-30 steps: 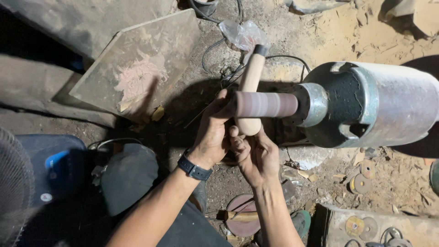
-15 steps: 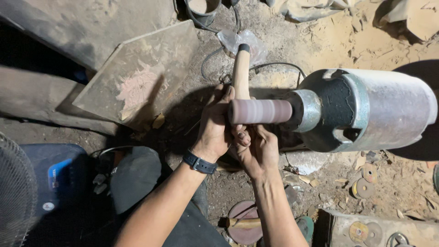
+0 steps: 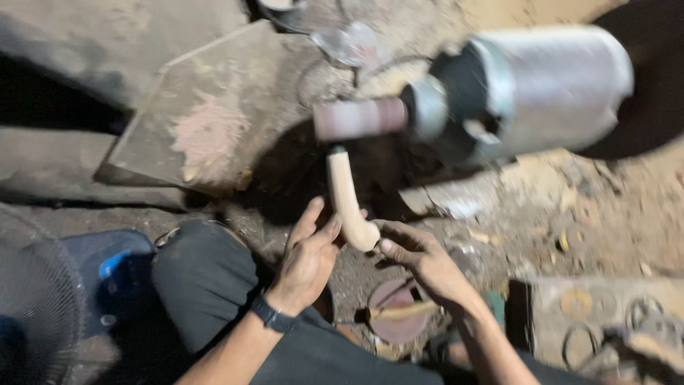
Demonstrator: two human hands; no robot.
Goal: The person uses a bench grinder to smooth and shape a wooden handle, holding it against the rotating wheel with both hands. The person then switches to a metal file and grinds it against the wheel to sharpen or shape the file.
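far left: the curved wire guard of a fan [image 3: 32, 299], with a dark blue object [image 3: 107, 274] beside it on the dusty floor. left of centre: a flat grey slab [image 3: 192, 121] dusted with pale powder, lying on the ground; below it, the person's bent knee in black trousers [image 3: 206, 281]. centre: the left hand [image 3: 308, 258], a dark watch [image 3: 274, 316] on its wrist, is open with fingers spread and extended, its fingertips touching the lower side of a pale curved wooden handle [image 3: 347, 199]. the handle stands nearly upright, its dark upper tip just below, and apart from, a reddish sanding drum [image 3: 360, 117]. the right hand [image 3: 420, 258] pinches the rounded lower end of the handle between thumb and fingers. right: the drum projects from a blurred grey motor housing [image 3: 541, 85]. lower right: a round reddish disc [image 3: 395, 314] and scattered metal rings [image 3: 641, 314], indistinct.
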